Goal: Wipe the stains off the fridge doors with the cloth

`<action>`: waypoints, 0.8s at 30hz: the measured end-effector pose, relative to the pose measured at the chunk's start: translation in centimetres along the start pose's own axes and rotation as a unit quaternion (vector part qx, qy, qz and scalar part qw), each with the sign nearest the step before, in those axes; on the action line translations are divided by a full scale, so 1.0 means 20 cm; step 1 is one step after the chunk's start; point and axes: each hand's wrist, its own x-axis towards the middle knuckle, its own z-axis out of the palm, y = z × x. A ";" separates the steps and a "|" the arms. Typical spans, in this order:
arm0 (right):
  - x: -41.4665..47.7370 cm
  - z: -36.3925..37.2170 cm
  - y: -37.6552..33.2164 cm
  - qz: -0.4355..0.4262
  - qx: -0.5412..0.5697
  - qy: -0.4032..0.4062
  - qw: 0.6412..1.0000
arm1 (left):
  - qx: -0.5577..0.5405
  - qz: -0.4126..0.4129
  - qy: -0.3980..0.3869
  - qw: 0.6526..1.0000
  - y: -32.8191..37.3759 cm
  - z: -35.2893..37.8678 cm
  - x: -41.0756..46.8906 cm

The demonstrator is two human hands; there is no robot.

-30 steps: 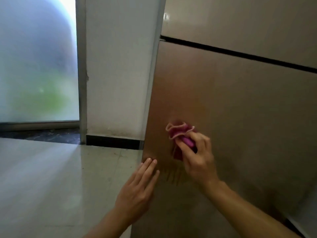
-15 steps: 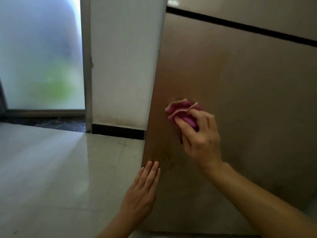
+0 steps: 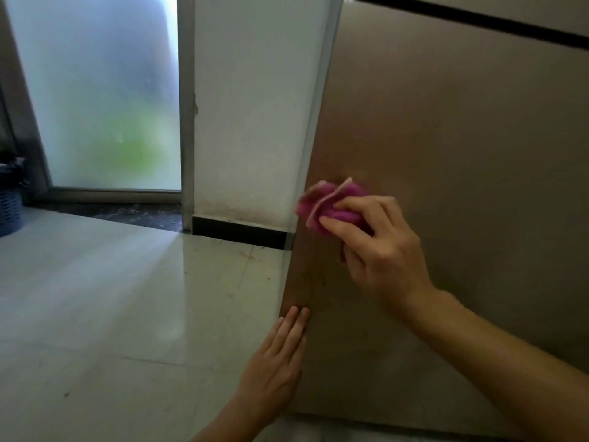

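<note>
Head view: the right hand [image 3: 379,250] pinches the bunched cloth [image 3: 331,202] against the lower door [image 3: 462,186], near its left edge. Faint marks [image 3: 314,282] lie just below the cloth. Lower still, the left hand [image 3: 277,365] rests flat on that edge, fingers straight.

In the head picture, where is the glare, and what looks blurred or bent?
Head view: daylight through the frosted glass leaves glare on the floor; the pink cloth in the right hand is motion-blurred; the wide lens tilts the edge of the fridge door; the left hand looks fairly sharp.
</note>
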 end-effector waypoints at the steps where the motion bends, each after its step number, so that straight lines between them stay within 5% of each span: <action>1: 0.02 0.06 -0.01 0.003 -0.013 0.014 1.000 | -0.013 -0.009 0.011 1.000 0.02 0.01 0.00; 5: -0.26 0.23 -0.03 -0.094 -0.022 -0.058 0.994 | -0.061 -0.021 0.024 0.998 0.01 0.01 -0.04; 8: -0.57 0.18 0.00 -0.167 0.008 -0.285 0.944 | -0.096 -0.061 0.016 0.993 -0.04 -0.01 -0.08; 11: -0.67 0.04 0.07 -0.113 0.036 -0.439 0.891 | -0.176 -0.199 -0.006 0.964 -0.07 -0.05 -0.01; 15: -0.31 -0.06 -0.01 -0.075 0.035 -0.216 0.973 | -0.253 -0.324 -0.018 0.911 -0.05 -0.06 0.09; 18: -0.05 0.09 -0.11 -0.020 0.004 -0.080 0.997 | -0.276 -0.345 0.024 0.897 0.00 -0.09 0.11; 21: -0.15 0.25 -0.14 -0.063 -0.014 -0.108 0.992 | -0.285 -0.356 0.023 0.889 0.00 -0.09 0.12; 24: -0.49 0.24 -0.08 -0.149 -0.015 -0.263 0.953 | -0.269 -0.338 -0.017 0.902 -0.06 -0.06 0.09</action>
